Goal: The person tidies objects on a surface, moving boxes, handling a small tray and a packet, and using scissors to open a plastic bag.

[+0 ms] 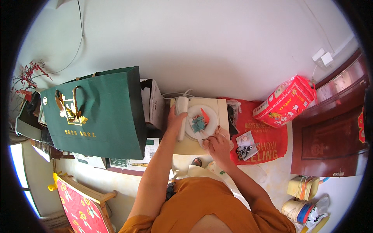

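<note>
My left hand [175, 119] is closed around a long white device [183, 116], which stands at the left side of a cream-coloured surface. Beside it lies a round white plate-like piece [216, 114] with a small teal item [198, 124] and an orange-red piece [205, 116] on it. At the plate's lower edge, the fingers of my right hand [217, 147] pinch a translucent whitish strip or bag [201, 139]. A crumpled pinkish material [223, 132] lies against that hand; what it is, I cannot tell.
A large green paper bag [102, 116] and a white box [152, 102] stand at the left. Right of the surface, black-handled scissors [244, 151] lie on a red bag [274, 145]. Farther right are a red printed package [285, 102] and a brown door [326, 131].
</note>
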Demonstrator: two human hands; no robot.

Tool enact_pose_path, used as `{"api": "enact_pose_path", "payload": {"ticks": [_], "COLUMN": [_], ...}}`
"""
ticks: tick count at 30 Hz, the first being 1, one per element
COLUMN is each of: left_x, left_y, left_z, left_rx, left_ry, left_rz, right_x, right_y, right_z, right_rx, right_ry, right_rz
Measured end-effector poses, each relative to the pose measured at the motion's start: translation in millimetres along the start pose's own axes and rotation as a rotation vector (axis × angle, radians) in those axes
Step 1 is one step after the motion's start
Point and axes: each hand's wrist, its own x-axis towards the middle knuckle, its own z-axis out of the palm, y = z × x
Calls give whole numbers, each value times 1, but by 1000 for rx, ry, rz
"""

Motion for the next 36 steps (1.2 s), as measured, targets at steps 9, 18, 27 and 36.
{"api": "enact_pose_path", "payload": {"ticks": [9, 18, 27, 36], "left_x": [3, 10, 18, 35], "left_y": [-1, 38, 54, 54], "left_z": [-3, 3, -12, -24], "left_rx": [110, 330, 138, -267], "left_ry": [-12, -105, -209, -257], "left_rz": [64, -13, -133, -395], "right_x": [8, 3, 37, 28], "right_y": [30, -8, -60, -52], "right_z": [-7, -58, 42, 26], "right_rx": [99, 413, -22, -53], "right_ry": [70, -45, -197, -456], "right_rz": [205, 209, -312, -250]}}
